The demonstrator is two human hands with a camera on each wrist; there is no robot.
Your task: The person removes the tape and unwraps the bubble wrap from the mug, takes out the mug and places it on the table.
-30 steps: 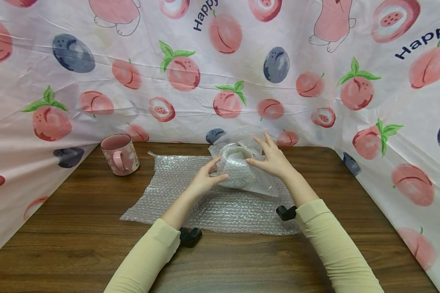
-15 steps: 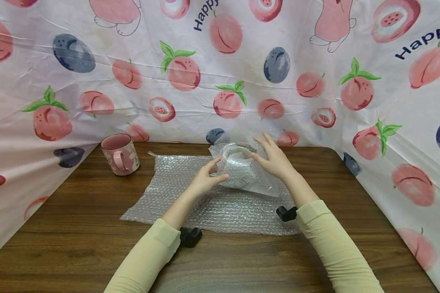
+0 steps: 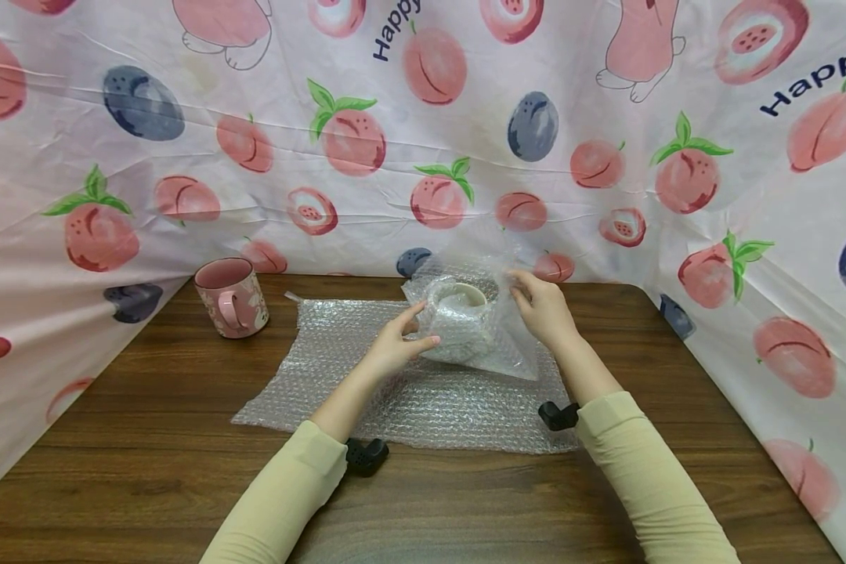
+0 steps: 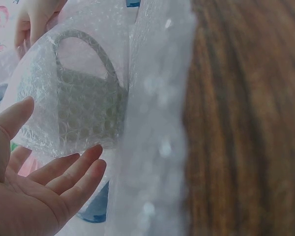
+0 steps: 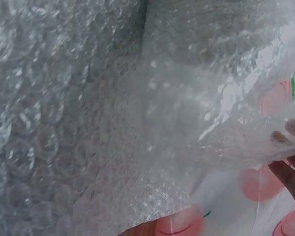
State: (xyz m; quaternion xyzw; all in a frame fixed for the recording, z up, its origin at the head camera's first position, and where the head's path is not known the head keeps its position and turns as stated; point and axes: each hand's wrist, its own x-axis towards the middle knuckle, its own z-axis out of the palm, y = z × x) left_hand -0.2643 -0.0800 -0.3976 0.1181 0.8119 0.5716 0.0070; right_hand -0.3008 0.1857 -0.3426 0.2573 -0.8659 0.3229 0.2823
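Note:
A pale mug (image 3: 471, 294) stands inside clear bubble wrap (image 3: 458, 338) toward the back of the table; its looped handle shows through the plastic in the left wrist view. My left hand (image 3: 392, 345) has its thumb and fingers spread at the near left side of the wrapped mug, fingertips right at the plastic. On the other side, my right hand (image 3: 544, 313) pinches a loose edge of the bubble wrap, up beside the mug's rim. In the right wrist view, thumb and fingers (image 5: 285, 172) meet on that edge.
A larger flat bubble wrap sheet (image 3: 366, 399) lies beneath, spread over the wooden table (image 3: 99, 462). At the back left stands a pink flowered mug (image 3: 231, 301). Fruit-printed cloth (image 3: 268, 196) hangs behind and along both sides.
My right hand, earlier spread with its thumb near the mug's rim, has shifted slightly right and closed on the loose wrap edge. The left hand stays in place.

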